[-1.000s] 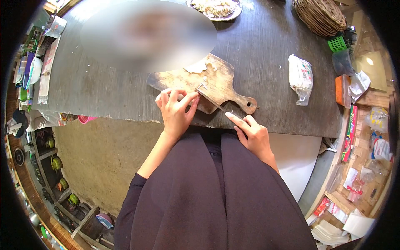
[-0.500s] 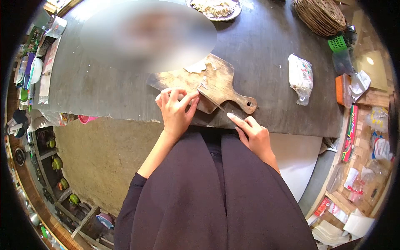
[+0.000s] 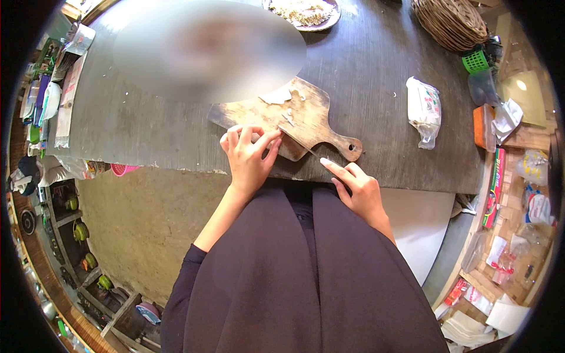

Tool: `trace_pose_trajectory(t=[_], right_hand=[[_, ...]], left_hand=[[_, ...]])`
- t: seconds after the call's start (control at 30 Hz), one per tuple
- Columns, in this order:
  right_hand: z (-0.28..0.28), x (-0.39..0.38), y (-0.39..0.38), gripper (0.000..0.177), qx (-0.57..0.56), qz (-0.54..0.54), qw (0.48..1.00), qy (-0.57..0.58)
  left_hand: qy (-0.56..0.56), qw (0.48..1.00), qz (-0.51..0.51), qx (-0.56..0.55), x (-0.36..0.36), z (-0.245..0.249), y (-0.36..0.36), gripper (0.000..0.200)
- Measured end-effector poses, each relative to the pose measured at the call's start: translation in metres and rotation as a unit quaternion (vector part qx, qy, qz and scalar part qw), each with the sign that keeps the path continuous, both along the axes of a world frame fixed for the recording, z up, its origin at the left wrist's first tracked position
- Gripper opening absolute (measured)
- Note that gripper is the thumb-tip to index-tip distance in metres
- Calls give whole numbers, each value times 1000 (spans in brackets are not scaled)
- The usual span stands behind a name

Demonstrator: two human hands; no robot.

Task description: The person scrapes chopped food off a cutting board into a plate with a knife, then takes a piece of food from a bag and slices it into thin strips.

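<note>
A wooden cutting board (image 3: pixel 315 109) with a handle lies near the table's front edge. On it are a larger pale, flat piece (image 3: pixel 276 96) and small white slivers (image 3: pixel 288 120). My right hand (image 3: pixel 360 189) grips a knife (image 3: pixel 303 145), its forefinger stretched along the tool and the handle mostly covered by the palm. The thin blade slants up and left across the board to the fingertips of my left hand (image 3: pixel 250 154). Those fingers are pinched together at the board's near edge, by the blade's tip. Whatever lies between them is too small to make out.
A blurred patch hides the table's upper left. A plate of shredded food (image 3: pixel 303 13) stands at the back. To the right are a white plastic packet (image 3: pixel 424 109), a wicker basket (image 3: pixel 450 23), a green basket (image 3: pixel 475 60) and an orange container (image 3: pixel 485 128).
</note>
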State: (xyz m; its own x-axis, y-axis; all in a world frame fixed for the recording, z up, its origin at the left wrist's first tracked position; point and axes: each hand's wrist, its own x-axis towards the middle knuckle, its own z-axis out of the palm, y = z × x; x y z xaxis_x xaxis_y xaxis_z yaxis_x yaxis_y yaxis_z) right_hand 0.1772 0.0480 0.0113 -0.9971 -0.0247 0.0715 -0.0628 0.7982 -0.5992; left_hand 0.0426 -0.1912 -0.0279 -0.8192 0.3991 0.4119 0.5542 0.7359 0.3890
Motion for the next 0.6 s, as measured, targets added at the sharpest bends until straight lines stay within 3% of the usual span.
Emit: trace_pose_trajectory(t=[0.6], right_hand=[[-3, -3, -2, 55, -14, 2, 1000, 0]], left_hand=[[-3, 1000, 7, 5, 0, 0, 0, 18]])
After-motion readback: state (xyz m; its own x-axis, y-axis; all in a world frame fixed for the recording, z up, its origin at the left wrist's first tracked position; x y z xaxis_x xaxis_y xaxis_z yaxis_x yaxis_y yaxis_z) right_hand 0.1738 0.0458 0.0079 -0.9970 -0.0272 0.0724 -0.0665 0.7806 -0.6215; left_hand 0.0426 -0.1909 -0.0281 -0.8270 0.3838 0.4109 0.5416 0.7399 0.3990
